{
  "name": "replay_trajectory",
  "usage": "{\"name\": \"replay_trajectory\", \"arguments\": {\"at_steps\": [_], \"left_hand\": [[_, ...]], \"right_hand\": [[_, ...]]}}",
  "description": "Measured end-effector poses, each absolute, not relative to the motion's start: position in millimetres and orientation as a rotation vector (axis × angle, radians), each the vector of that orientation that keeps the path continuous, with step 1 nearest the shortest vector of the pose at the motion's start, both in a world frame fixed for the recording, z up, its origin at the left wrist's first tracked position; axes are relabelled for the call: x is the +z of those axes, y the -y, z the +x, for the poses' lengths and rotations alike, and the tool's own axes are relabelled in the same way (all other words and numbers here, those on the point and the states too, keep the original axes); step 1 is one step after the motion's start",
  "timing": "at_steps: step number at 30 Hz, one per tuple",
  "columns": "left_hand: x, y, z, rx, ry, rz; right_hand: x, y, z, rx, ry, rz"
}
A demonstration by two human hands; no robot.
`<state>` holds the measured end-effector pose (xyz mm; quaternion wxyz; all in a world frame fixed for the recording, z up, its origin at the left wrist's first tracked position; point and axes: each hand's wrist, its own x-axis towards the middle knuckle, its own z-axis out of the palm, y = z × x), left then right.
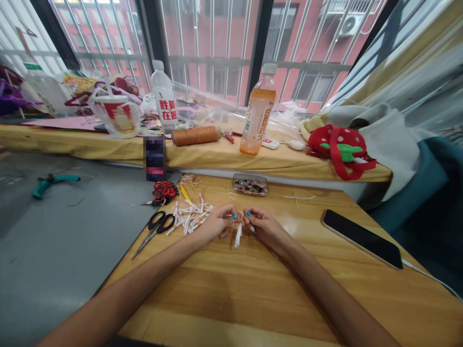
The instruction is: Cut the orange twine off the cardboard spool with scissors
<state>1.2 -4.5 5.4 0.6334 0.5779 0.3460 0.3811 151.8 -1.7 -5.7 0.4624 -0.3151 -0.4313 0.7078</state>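
Note:
My left hand [216, 223] and my right hand [261, 225] meet over the wooden table [253, 289], fingers pinched together. Between them hangs a small white cord piece [238, 235], held by both hands at its top end. Just left of my left hand lies a loose pile of similar white cord pieces [190, 216]. Black-handled scissors [156, 226] rest left of that pile, near the table's left edge.
A clear box of beads [251, 184] sits behind my hands. A black phone [361, 238] lies at the right. On the ledge stand an orange drink bottle [257, 112], a water bottle [164, 99], a brown thread spool [195, 135] and a strawberry bag [338, 145]. Teal pliers [52, 182] lie on the floor.

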Motion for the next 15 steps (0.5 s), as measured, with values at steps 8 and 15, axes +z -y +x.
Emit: {"name": "replay_trajectory", "arguments": {"at_steps": [8,15], "left_hand": [[32.7,-12.9,-25.5,0.649,-1.075,1.75],[48.0,-18.8,-49.8,0.263,-1.457,2.459]], "right_hand": [[8.9,-21.9,206.6,1.071,1.528,-1.165],[-10.7,-56.0,289.7,-0.237,1.933,-1.618]]}}
